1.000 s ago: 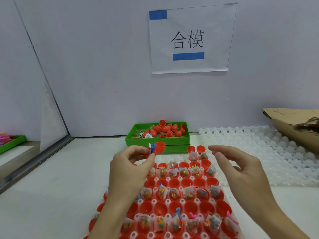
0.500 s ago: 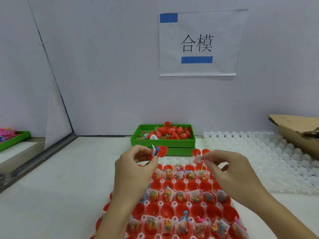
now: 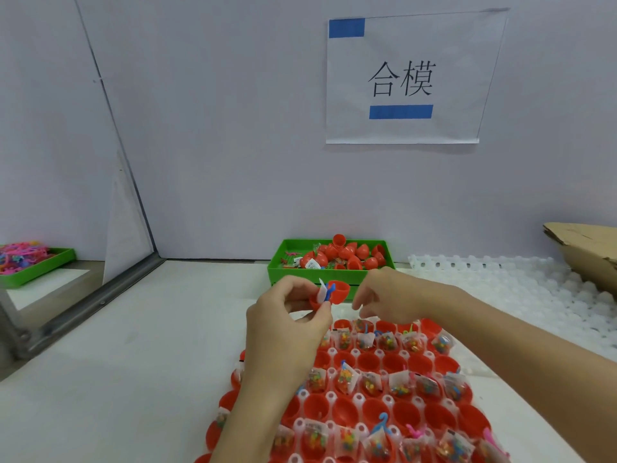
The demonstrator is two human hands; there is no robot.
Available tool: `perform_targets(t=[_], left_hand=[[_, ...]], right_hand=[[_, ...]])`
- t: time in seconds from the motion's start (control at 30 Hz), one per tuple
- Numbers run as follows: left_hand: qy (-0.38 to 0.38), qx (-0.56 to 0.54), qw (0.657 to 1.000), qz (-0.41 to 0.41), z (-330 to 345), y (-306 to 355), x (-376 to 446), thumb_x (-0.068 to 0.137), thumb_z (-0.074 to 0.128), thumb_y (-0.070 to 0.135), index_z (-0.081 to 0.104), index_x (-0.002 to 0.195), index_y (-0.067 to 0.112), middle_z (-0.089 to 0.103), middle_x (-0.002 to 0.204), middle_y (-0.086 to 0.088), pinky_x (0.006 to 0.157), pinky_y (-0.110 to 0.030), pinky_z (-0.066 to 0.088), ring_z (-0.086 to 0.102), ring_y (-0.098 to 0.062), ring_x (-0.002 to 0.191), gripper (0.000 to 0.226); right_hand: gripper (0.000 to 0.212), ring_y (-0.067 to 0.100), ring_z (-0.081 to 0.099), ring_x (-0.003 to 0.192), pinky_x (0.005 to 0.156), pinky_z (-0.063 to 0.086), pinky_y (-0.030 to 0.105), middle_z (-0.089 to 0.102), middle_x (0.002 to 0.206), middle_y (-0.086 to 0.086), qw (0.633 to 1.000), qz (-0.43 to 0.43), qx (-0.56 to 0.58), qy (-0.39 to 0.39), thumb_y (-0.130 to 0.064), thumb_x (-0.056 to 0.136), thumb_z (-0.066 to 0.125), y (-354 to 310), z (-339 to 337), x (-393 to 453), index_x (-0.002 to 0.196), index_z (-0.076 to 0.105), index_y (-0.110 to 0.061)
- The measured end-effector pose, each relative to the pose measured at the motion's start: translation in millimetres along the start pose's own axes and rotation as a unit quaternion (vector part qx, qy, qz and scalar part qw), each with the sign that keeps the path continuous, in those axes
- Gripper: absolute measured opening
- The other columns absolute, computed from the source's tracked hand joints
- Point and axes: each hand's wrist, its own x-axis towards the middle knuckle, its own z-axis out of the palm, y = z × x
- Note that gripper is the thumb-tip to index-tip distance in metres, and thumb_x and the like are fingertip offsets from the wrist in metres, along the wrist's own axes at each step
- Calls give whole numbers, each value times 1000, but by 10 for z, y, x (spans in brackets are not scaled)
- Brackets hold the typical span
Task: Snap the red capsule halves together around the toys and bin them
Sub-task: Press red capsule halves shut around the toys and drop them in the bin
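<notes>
Now our left hand (image 3: 287,315) pinches a red capsule half (image 3: 334,294) with a toy inside, above the tray of capsule halves (image 3: 377,392); our right hand (image 3: 397,295), fingers curled, holds nothing visible beside it, near the green bin (image 3: 330,277).

Bright, even light is spread across the whole scene — no glare is seen on the white table (image 3: 133,379). Only soft, faint shadows are cast beneath the hands (image 3: 290,329). Straight lines are bent by the wide-angle lens, most clearly along the metal frame (image 3: 110,105) at the left edge. The printed sign (image 3: 410,78) is rendered sharply — the lower corners are slightly smeared.
</notes>
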Motion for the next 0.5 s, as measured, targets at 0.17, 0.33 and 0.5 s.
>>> perform_targets(t=[0.17,0.33,0.5], left_hand=[[-2,-7,1000,1,-6,8,9,79,80,11,65,85,26,71,78,12,62,-5,49,68,3,80,22],[-12,-1,1000,-7,8,4,-1,80,80,13,64,88,28,71,80,14,62,-6,50,68,5,81,23],[-20,3,1000,-5,37,10,-7,81,79,13,62,86,30,71,81,13,61,-6,50,67,5,81,25]], right_hand=[[20,7,68,85,83,56,26,76,97,-9,1000,-17,-5,-23,-33,91,71,38,33,60,105,78,-20],[11,5,69,80,83,58,28,75,84,-13,999,-20,31,-19,-26,89,73,63,43,60,95,80,-19],[8,8,69,79,82,59,29,72,79,-12,999,-15,40,6,-24,87,76,70,40,63,91,80,-19]])
